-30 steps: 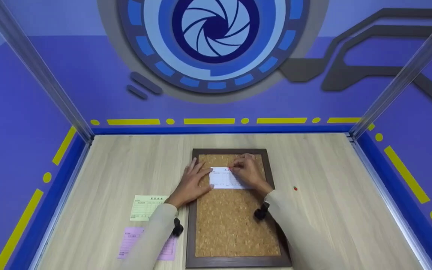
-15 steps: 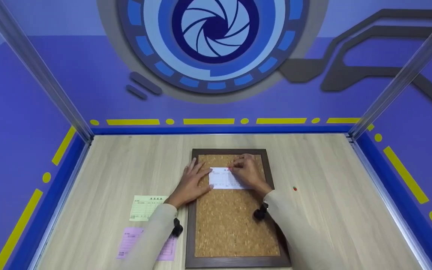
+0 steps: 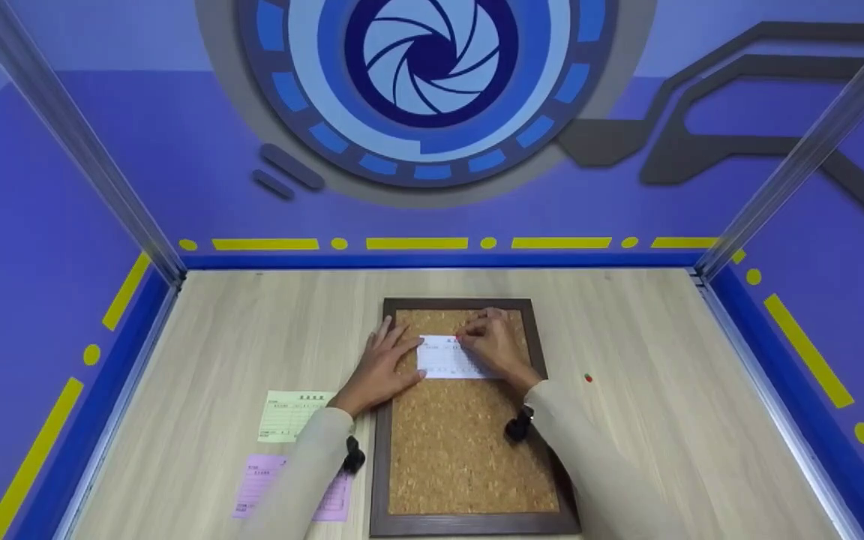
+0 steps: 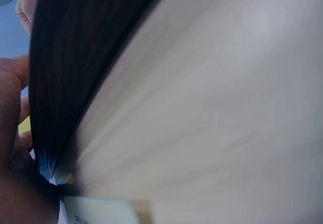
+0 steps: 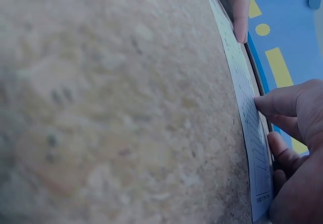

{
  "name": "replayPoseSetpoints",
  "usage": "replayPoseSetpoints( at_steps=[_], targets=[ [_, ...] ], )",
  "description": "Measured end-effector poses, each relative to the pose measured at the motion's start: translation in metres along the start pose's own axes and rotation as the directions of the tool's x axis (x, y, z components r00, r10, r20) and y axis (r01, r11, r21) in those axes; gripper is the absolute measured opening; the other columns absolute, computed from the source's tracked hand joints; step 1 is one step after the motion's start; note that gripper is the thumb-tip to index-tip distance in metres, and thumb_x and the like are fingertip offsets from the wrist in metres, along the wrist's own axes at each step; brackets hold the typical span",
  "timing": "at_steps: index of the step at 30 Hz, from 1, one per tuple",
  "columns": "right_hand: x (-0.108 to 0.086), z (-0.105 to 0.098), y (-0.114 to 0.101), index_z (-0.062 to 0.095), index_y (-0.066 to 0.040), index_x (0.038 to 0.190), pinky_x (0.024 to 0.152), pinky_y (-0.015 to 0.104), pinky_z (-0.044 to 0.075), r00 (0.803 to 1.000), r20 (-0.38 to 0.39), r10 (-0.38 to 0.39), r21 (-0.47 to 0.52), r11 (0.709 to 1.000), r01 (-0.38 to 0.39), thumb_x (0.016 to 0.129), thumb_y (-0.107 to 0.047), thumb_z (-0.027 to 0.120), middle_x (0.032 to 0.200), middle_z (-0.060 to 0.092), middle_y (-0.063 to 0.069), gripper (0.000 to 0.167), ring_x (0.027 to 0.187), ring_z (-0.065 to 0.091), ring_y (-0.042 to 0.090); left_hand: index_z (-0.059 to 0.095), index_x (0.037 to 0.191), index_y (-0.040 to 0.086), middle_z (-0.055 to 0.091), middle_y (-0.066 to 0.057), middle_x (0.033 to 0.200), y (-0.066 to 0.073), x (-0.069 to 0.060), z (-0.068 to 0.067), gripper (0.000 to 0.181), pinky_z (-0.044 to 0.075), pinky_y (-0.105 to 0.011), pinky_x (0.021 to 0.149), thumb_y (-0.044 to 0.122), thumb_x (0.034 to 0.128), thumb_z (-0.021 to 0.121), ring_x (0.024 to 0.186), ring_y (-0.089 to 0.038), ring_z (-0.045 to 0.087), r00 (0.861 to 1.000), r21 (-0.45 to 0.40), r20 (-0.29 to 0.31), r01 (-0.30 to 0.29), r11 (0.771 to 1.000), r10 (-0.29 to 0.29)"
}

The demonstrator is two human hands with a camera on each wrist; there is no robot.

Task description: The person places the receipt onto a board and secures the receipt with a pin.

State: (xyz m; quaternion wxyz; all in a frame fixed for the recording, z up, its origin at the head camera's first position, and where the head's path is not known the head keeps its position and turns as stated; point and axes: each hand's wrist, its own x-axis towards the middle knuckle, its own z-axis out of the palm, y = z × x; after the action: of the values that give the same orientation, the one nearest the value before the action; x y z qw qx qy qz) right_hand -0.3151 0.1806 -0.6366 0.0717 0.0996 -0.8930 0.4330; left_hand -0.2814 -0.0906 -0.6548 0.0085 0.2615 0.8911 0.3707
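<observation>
A white printed slip (image 3: 443, 360) lies on the upper part of a dark-framed cork board (image 3: 473, 450). My left hand (image 3: 383, 371) rests over the board's left edge with fingers spread, its thumb and a fingertip touching the slip's left side. At the slip's top edge, my right hand (image 3: 498, 346) pinches a small red pin (image 3: 458, 338) between thumb and finger. In the right wrist view, my right hand (image 5: 298, 133) has its fingertips against the slip (image 5: 247, 113); the pin is too hidden there to tell its depth.
Left of the board lie a green slip (image 3: 282, 416) and, nearer, a purple slip (image 3: 256, 487), both partly under my left sleeve. A small red and green item (image 3: 588, 378) lies on the table to the right. Blue walls (image 3: 432, 260) enclose the back and sides.
</observation>
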Motion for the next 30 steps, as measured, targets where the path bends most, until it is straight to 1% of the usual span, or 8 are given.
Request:
replayPoseSetpoints(
  at_steps=[4,7,11,13,18,22,26,30],
  targets=[
    [-0.0011,0.0006,0.0003,0.087,-0.002,0.091,0.109,0.055,0.038,1.0,0.0,0.006,-0.016,1.0,-0.006,0.087,-0.002,0.088,0.112,0.073,0.012,0.005,0.118,0.056,0.034,0.061,0.156,0.008,0.038,-0.025,0.173,-0.0042,0.0001,0.0029,0.067,0.007,-0.076,0.129,0.04,0.0998,0.078,0.167,-0.052,0.008,1.0,-0.013,-0.01,-0.006,1.0,0.006],
    [-0.001,0.0021,0.0023,0.086,-0.003,0.09,0.108,0.055,0.038,1.0,-0.006,-0.018,-0.018,1.0,0.018,0.087,0.001,0.086,0.108,0.073,0.01,0.005,0.116,0.057,0.033,0.062,0.156,0.008,0.039,-0.025,0.172,-0.0065,0.0005,0.0041,0.067,0.008,-0.076,0.129,0.041,0.0992,0.078,0.167,-0.052,0.009,1.0,-0.021,-0.021,-0.016,1.0,0.015],
    [-0.0003,0.0043,0.0049,0.086,-0.004,0.089,0.108,0.054,0.038,0.999,-0.004,-0.043,-0.024,0.999,0.043,0.087,0.0,0.085,0.103,0.073,0.009,0.004,0.114,0.058,0.032,0.063,0.154,0.008,0.04,-0.025,0.172,-0.0052,0.0001,0.003,0.066,0.008,-0.077,0.129,0.04,0.0994,0.078,0.166,-0.053,0.011,0.999,-0.004,-0.027,-0.02,1.0,0.02],
    [0.0001,0.0051,0.0053,0.086,-0.003,0.09,0.109,0.054,0.038,0.999,-0.003,-0.049,-0.027,0.998,0.049,0.086,-0.001,0.086,0.102,0.075,0.008,0.004,0.114,0.059,0.032,0.063,0.155,0.008,0.04,-0.024,0.172,-0.0041,-0.0003,0.0024,0.065,0.008,-0.075,0.13,0.04,0.0999,0.078,0.167,-0.052,0.01,1.0,0.014,-0.019,-0.011,1.0,0.011],
    [0.0001,0.0049,0.0042,0.085,-0.002,0.09,0.11,0.054,0.037,1.0,-0.006,-0.016,-0.014,1.0,0.016,0.086,-0.003,0.088,0.105,0.074,0.009,0.006,0.117,0.057,0.033,0.061,0.157,0.01,0.038,-0.021,0.174,0.0004,-0.0002,-0.0006,0.066,0.007,-0.071,0.132,0.041,0.1014,0.076,0.168,-0.049,0.008,1.0,0.037,0.01,0.012,0.999,-0.013],
    [-0.0001,0.0043,0.0036,0.084,-0.004,0.089,0.108,0.053,0.039,1.0,-0.022,-0.001,-0.013,1.0,0.001,0.086,-0.006,0.088,0.105,0.073,0.009,0.005,0.116,0.057,0.032,0.061,0.157,0.009,0.039,-0.022,0.173,0.0003,0.0006,-0.0005,0.066,0.008,-0.073,0.131,0.041,0.1007,0.076,0.167,-0.051,0.009,1.0,0.022,0.006,0.005,1.0,-0.005],
    [-0.002,0.0037,0.0047,0.084,-0.005,0.09,0.104,0.052,0.042,0.999,-0.025,-0.028,-0.014,1.0,0.027,0.087,-0.005,0.086,0.106,0.071,0.011,0.004,0.116,0.056,0.032,0.062,0.155,0.008,0.04,-0.025,0.172,-0.0041,0.0011,0.0027,0.067,0.01,-0.077,0.129,0.043,0.0995,0.077,0.166,-0.054,0.011,1.0,0.003,-0.016,-0.018,1.0,0.018],
    [-0.006,0.0027,0.0079,0.084,-0.004,0.095,0.102,0.051,0.043,0.998,-0.009,-0.06,-0.005,0.998,0.06,0.089,-0.003,0.085,0.109,0.071,0.011,0.006,0.117,0.056,0.032,0.063,0.155,0.009,0.04,-0.025,0.172,-0.0062,0.0006,0.0045,0.068,0.009,-0.076,0.129,0.046,0.0996,0.077,0.166,-0.053,0.011,1.0,-0.009,-0.02,-0.018,1.0,0.017]
  ],
)
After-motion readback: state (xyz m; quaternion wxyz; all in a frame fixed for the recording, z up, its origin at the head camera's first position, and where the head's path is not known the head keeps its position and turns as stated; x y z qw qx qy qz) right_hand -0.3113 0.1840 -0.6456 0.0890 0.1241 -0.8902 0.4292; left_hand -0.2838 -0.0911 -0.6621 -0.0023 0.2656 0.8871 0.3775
